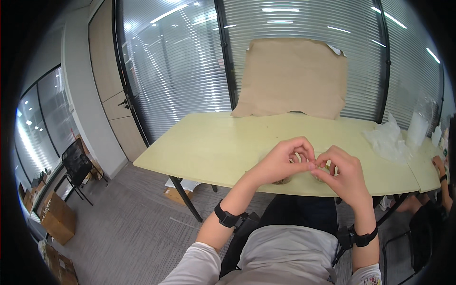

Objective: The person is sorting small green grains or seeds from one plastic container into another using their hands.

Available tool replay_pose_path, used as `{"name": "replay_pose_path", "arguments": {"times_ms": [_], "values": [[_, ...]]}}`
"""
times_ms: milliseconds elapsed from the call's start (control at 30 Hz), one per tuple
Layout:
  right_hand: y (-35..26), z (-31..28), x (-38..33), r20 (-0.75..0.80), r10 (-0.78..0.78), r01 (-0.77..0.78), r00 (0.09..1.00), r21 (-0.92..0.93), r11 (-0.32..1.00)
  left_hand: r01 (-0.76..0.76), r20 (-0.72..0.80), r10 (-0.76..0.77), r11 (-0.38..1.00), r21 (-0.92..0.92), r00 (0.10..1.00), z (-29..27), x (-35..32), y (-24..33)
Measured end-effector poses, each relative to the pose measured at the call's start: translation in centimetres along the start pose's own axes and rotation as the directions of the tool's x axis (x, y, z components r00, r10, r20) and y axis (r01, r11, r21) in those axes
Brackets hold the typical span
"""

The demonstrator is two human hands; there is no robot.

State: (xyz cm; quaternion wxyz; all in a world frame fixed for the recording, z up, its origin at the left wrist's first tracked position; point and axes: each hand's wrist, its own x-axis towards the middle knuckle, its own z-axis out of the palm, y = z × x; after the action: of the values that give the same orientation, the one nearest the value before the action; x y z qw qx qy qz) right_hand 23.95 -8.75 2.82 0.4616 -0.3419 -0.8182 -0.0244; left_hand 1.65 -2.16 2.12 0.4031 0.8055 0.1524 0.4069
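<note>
My left hand (287, 159) and my right hand (343, 172) meet fingertip to fingertip above the near edge of the pale yellow table (209, 147). Both are closed in a pinch, thumb against finger. Whatever lies between the tips is too small to make out. Below my left hand, a container with brownish contents (283, 181) shows in part, mostly covered by the hand. A bit of something yellow-green (327, 164) peeks out behind the fingers of my right hand; its kind is hidden.
A large brown paper sheet (294, 78) stands upright at the table's far side. To the right lie a crumpled clear plastic bag (390, 140) and a white cylindrical container (417, 128). Another person's hand (438, 164) rests at the right table edge. A cardboard box (178, 194) sits beneath the table.
</note>
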Motion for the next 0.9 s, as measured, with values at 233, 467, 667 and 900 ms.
{"name": "replay_pose_path", "arguments": {"times_ms": [233, 467, 667, 900], "values": [[0.4, 0.4, 0.3, -0.136, -0.064, 0.065, 0.989, 0.003, 0.998, -0.009, -0.079, 0.000, 0.994, -0.109, 0.997, -0.1, 0.1, -0.2], [0.5, 0.3, 0.0, -0.127, -0.080, 0.074, 0.989, -0.047, 0.996, 0.033, -0.107, -0.046, 0.992, -0.118, 0.993, 0.0, -0.1, 0.2], [0.6, 0.3, 0.0, -0.155, -0.106, 0.098, 0.982, -0.058, 0.993, 0.044, -0.082, -0.051, 0.996, -0.084, 0.995, 0.0, -0.1, 0.8], [0.7, -0.3, 0.4, -0.121, 0.007, -0.012, 0.993, -0.046, 0.999, 0.095, -0.043, -0.091, 0.988, 0.120, 0.995, -1.6, -0.4, -0.2]]}}
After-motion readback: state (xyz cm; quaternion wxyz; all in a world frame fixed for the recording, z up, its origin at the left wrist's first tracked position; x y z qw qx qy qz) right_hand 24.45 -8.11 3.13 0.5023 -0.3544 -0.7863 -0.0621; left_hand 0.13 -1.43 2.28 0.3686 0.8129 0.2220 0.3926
